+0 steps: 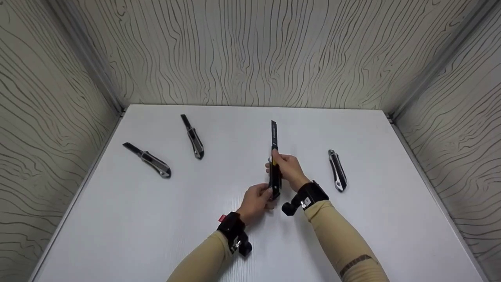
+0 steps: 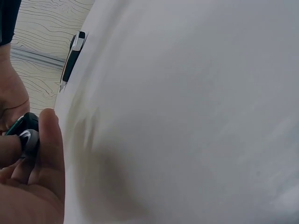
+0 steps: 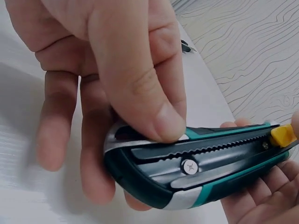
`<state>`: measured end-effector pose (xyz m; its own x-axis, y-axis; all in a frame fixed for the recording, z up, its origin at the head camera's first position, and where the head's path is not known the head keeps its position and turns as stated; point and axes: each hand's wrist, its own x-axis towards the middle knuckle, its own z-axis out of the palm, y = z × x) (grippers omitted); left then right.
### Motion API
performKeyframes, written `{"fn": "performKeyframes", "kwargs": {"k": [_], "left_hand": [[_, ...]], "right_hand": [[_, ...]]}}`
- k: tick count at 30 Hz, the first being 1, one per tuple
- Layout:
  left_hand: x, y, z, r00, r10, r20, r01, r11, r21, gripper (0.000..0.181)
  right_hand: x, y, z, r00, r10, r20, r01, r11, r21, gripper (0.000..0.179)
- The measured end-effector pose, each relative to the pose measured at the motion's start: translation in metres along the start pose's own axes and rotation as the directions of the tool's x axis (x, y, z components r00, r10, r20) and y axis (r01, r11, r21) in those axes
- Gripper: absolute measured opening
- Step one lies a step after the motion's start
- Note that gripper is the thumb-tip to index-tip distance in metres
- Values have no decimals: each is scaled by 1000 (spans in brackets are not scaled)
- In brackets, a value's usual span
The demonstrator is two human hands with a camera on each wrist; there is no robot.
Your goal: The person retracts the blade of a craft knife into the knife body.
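Both hands hold one utility knife (image 1: 275,182) with a dark blade (image 1: 274,133) extended away from the body. My right hand (image 1: 290,169) grips the middle of the handle, its thumb by the yellow slider (image 3: 282,136). At the butt end, my left hand (image 1: 256,199) pinches the handle between thumb and fingers. In the right wrist view, that left thumb (image 3: 161,116) presses the handle's edge, near a green-and-black body with a toothed track and a screw (image 3: 190,166). The left wrist view shows the silver butt (image 2: 29,140) between the left fingers.
Two more utility knives, one far left (image 1: 148,159) and one behind it (image 1: 193,137), lie on the white table (image 1: 188,227) with blades out. To the right lies another knife (image 1: 337,171) with no blade showing. Wood-patterned walls (image 1: 250,55) border the table.
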<state>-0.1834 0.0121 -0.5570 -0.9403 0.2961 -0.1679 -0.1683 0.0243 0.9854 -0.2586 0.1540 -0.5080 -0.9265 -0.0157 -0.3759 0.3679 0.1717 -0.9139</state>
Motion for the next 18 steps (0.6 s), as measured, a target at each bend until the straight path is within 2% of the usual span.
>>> {"fn": "performKeyframes", "kwargs": {"k": [6,11,18], "left_hand": [[-2,0,1,1000,-2,-9,2,1000,18,31],[-2,0,1,1000,-7,-12,8,999,49,30],[-1,-2,0,1000,0,-25,1,999,45,31]], "right_hand": [[3,3,0,1000,-7,-1,7,1000,15,51],[3,6,1,1000,-21,-7,21,1000,-18,50],[4,6,1,1000,-27,7,27,999,-20,43]]}}
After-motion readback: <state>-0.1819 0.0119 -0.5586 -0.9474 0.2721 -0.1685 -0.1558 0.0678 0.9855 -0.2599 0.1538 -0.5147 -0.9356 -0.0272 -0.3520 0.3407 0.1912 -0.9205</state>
